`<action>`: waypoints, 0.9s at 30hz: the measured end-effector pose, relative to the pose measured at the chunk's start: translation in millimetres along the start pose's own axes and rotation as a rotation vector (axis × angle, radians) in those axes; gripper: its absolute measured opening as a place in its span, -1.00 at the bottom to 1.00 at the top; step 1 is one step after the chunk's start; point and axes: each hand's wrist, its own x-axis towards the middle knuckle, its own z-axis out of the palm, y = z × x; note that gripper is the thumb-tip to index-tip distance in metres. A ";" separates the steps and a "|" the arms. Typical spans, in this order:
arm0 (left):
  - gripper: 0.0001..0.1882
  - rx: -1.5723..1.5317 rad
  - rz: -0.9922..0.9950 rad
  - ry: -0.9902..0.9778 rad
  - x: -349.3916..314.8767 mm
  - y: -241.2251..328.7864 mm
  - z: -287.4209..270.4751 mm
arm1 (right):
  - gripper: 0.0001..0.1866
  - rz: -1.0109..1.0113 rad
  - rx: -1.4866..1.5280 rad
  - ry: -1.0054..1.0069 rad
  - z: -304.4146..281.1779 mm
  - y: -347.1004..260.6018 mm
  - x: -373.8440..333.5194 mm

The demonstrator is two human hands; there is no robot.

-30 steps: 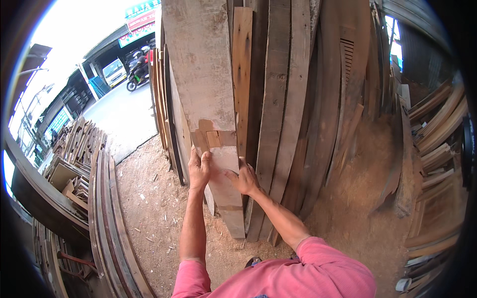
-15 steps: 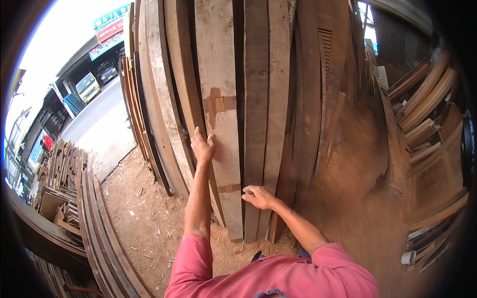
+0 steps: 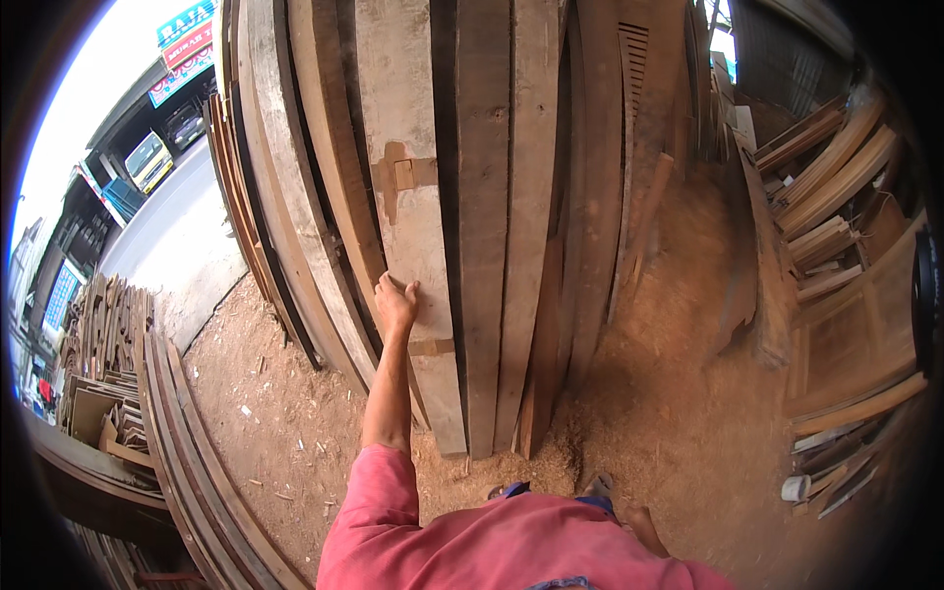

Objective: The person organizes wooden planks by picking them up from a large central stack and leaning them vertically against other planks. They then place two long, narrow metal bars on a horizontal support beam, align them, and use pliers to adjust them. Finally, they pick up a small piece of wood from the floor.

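Observation:
My left hand is closed on the left edge of a tall, pale wooden plank. Its thumb lies toward the broad face and its fingers curl at the edge. The plank stands upright, with a brown patch and a small rectangular cutout above my hand, and a brown band crosses it lower down. To its right stands a darker wooden beam. My right arm hangs low beside my body; only a bit of bare skin shows, and its fingers cannot be made out.
More upright boards lean on both sides of the plank. Sawdust and chips cover the ground. Long boards lie at the left, and stacked wood pieces fill the right side. A road with a parked truck lies at far left.
My right hand has come off the beside-plank area and dropped down by my body. My left hand has closed more on the plank's edge. The view has shifted to the right.

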 end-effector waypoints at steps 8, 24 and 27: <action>-0.31 0.105 -0.270 -0.925 -271.9 -73.1 37.0 | -0.75 -0.091 0.058 -0.163 6.3 -63.8 33.4; -0.60 0.095 -0.306 -1.458 -529.1 88.0 160.1 | -0.47 -0.225 -0.212 -0.337 -149.3 132.0 68.6; -0.61 0.049 -0.195 -1.406 -535.9 94.5 200.9 | -0.53 -0.204 -0.410 -0.293 -170.9 171.4 56.9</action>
